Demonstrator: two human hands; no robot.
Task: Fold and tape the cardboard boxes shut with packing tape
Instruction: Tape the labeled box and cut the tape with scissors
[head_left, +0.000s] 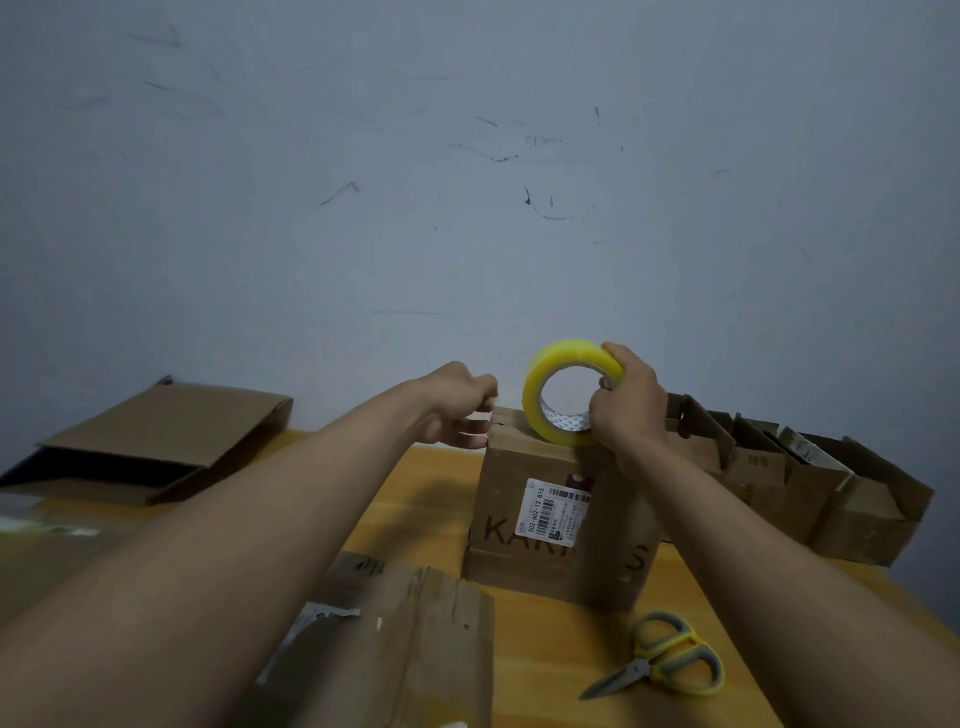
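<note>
A brown cardboard box (524, 551) with a white shipping label stands upright on the yellow table, near the middle. On its top rests a yellow roll of packing tape (540, 384), held on edge by my right hand (631, 402). My left hand (462, 408) is at the box's top left edge with fingers curled; it seems to pinch the free end of the tape, though the strip itself is hard to see.
Grey and yellow scissors (670, 660) lie on the table (415, 499) at the front right. A flattened box (395, 639) lies in front. An open flat box (156, 447) sits at the left. Several open boxes (831, 493) stand at the right by the wall.
</note>
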